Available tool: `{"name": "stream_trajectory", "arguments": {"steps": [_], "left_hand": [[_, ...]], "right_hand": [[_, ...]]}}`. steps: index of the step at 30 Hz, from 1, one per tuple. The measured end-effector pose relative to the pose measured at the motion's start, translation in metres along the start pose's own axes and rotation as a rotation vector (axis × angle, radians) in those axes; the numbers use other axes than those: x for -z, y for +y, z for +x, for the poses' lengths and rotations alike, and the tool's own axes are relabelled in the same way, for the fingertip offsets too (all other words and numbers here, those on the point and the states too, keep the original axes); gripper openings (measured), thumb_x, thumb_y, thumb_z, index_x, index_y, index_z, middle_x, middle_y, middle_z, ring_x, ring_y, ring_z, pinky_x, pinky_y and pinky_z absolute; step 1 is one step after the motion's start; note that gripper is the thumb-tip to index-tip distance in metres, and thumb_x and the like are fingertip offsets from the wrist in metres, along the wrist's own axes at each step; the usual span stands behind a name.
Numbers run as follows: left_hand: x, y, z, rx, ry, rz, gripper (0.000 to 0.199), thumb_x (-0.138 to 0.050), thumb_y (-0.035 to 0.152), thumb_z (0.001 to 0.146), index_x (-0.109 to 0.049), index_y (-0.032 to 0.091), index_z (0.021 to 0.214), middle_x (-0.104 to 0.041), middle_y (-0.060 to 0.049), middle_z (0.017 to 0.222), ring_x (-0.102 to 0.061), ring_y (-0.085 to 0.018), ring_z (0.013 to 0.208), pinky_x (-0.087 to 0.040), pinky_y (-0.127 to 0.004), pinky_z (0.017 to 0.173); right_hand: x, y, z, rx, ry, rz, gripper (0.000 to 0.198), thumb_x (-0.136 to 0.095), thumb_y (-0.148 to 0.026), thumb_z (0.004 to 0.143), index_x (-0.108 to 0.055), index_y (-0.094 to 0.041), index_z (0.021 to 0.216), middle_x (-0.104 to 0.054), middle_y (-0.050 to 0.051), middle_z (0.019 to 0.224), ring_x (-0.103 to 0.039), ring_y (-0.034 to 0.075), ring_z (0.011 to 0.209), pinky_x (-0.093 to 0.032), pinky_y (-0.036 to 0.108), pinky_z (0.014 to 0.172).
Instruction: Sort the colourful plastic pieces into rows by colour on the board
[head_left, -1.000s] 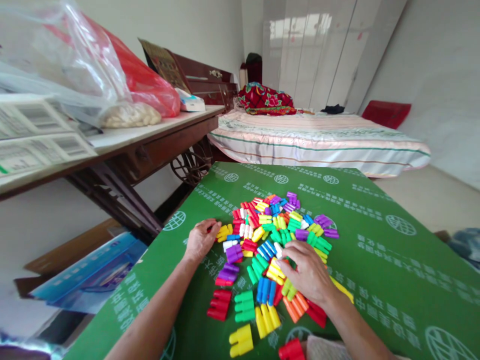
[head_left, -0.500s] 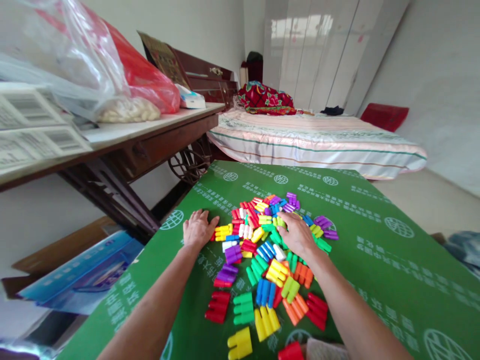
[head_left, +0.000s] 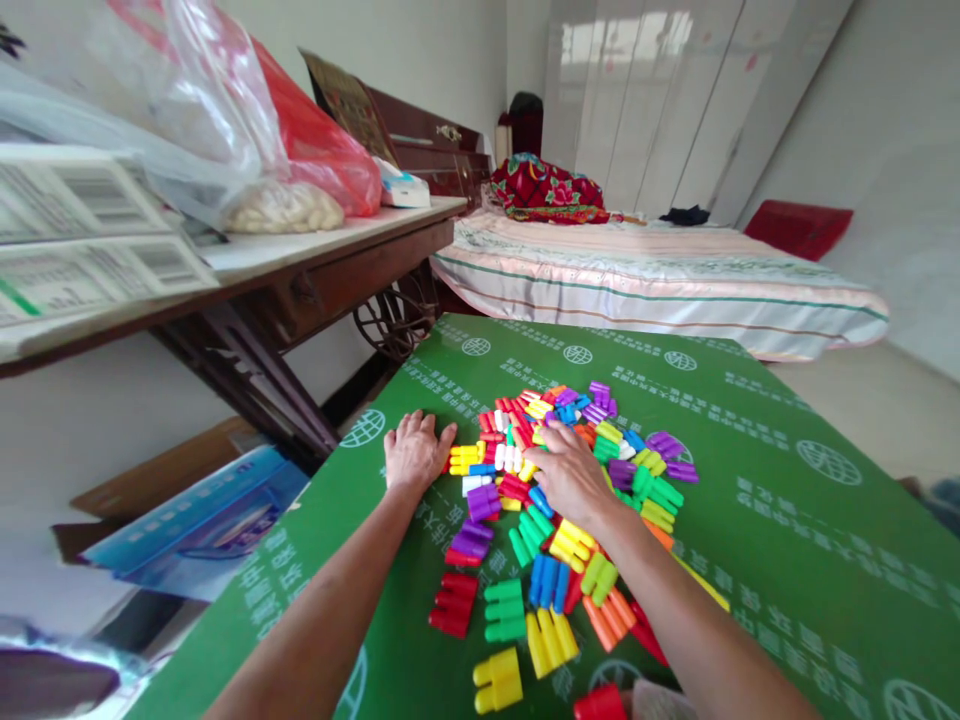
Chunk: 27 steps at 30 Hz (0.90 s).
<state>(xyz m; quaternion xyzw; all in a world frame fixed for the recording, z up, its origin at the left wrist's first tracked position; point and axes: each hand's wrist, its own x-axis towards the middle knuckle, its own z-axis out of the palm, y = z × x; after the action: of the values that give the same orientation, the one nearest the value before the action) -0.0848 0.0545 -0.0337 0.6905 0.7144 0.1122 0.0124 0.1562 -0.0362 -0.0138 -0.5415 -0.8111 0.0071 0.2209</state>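
The left hand lies flat on the green table, fingers spread and holding nothing, at the left edge of the pile of coloured plastic blocks, beside a yellow block. The right hand rests palm-down on the middle of the pile, fingers slightly parted and reaching among red and white pieces; I cannot tell from here whether they pinch one. The heap sits mid-table, with loose pieces trailing toward the near edge: a red block, a green block, and a yellow one close to the lip.

The risk I see is the right forearm, which passes low over the near blocks: a sideways drag could sweep those off the near edge. Pressing down on the heap may also scatter smooth pieces outward toward the left edge, where the floor and a blue box lie below.
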Motion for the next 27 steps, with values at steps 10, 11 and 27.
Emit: {"name": "stream_trajectory", "arguments": {"steps": [10,11,27], "left_hand": [[0.003,0.002,-0.001,-0.008,0.022,-0.007,0.059,-0.028,0.053,0.090,-0.055,0.014,0.125,-0.044,-0.016,0.146,-0.034,-0.032,0.138,-0.027,-0.052,0.111],[0.004,0.003,-0.001,-0.006,0.021,-0.008,0.060,-0.028,0.053,0.089,-0.055,0.014,0.126,-0.044,-0.017,0.146,-0.034,-0.032,0.138,-0.027,-0.052,0.111],[0.019,0.011,0.004,-0.008,-0.047,0.022,0.060,-0.026,0.050,0.089,-0.053,0.012,0.127,-0.041,-0.017,0.148,-0.031,-0.031,0.140,-0.026,-0.052,0.113]], "right_hand": [[0.025,0.028,-0.028,-0.238,0.167,0.576,0.015,-0.059,-0.027,0.082,-0.071,-0.020,0.090,-0.073,0.005,0.094,-0.066,0.019,0.089,-0.051,0.034,0.083],[0.030,0.036,-0.037,-0.320,0.200,0.600,0.019,-0.059,-0.032,0.082,-0.071,-0.020,0.091,-0.073,0.005,0.095,-0.067,0.020,0.088,-0.051,0.034,0.082],[0.056,0.136,-0.173,-0.876,0.170,-0.213,0.037,-0.046,-0.041,0.086,-0.074,-0.024,0.069,-0.072,0.009,0.082,-0.065,0.022,0.073,-0.050,0.033,0.065]]}}
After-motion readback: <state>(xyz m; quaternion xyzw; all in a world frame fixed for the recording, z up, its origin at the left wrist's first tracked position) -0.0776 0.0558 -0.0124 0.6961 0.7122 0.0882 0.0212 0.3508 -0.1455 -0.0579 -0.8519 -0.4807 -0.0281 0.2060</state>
